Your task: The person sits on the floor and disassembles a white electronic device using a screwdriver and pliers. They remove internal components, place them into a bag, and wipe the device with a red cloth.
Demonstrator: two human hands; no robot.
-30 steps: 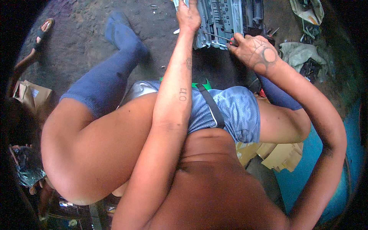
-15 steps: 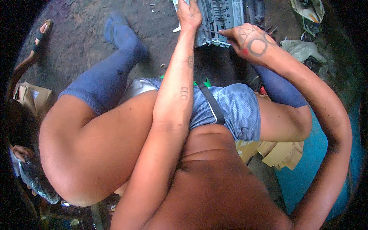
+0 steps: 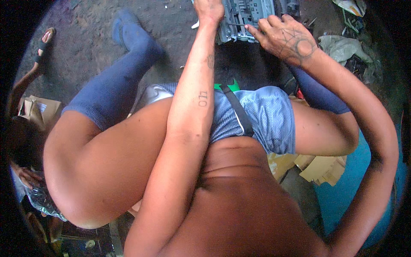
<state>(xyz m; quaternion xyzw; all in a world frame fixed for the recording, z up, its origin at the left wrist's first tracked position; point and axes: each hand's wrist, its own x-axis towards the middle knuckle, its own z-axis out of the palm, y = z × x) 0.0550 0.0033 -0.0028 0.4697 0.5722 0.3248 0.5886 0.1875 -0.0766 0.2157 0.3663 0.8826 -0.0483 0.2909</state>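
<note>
A grey mechanical unit (image 3: 252,12) with slots, ribs and metal strips lies on the dark ground at the top of the view, cut off by the picture's edge. My left hand (image 3: 209,9) is at its left side; its fingers run out of the picture or are hidden. At the unit's near right corner, my right hand (image 3: 286,39) is bent over with one finger pointing left along the edge. A thin dark rod seems to lie at that fingertip. The other fingers are curled, and what they hold is hidden under the hand.
My legs in blue socks (image 3: 113,81) lie on both sides. Crumpled plastic (image 3: 344,49) lies at the right, flattened cardboard (image 3: 325,169) beside a blue surface (image 3: 342,205). At the left are another person's sandalled foot (image 3: 46,39), cardboard (image 3: 43,111) and a hand (image 3: 28,177) by a plastic bag.
My right hand has turned and its fingers have loosened from a tighter fist. The unit and both hands sit slightly higher in the picture.
</note>
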